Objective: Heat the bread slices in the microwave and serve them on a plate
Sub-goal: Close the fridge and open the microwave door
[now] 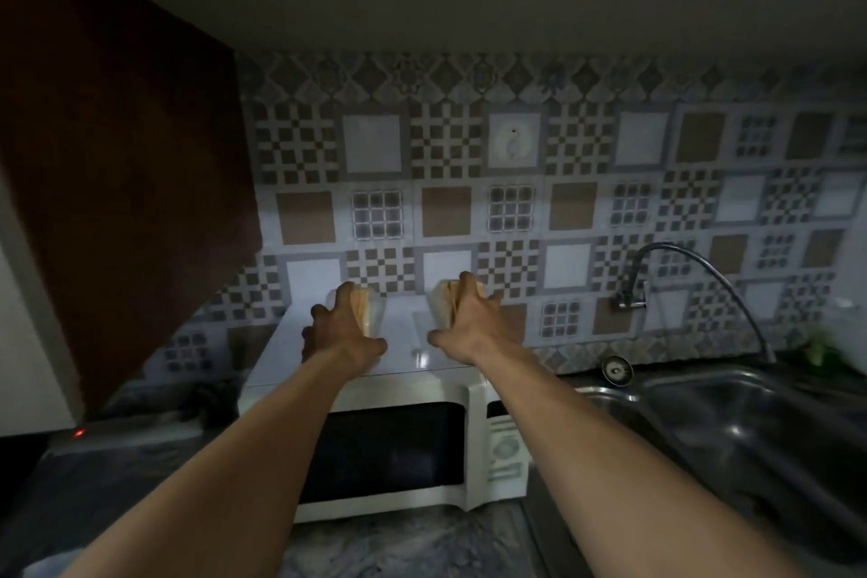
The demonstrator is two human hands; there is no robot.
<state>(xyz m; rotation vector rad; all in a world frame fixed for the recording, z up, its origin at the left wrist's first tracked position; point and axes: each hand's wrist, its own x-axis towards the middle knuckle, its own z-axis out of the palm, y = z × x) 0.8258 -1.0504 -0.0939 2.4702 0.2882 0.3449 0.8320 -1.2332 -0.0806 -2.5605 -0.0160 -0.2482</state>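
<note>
Grip on both sides is closing: the left hand [345, 326] is curling its fingers round the left bread stack [369, 312], and the right hand [469, 319] is clasping the right bread stack [444, 301]. Both stacks are sitting at frame centre, on the glossy white top of the microwave [413, 357], against the patterned tiles. They are soft tan slices standing on edge in what seems crinkly clear wrap, long axes running away from the viewer. The dark glass door [384, 446] is lying below the hands, so the bread is probably needing to come back and down. The marbled desk [399, 544] is carrying the microwave. No plate is showing.
</note>
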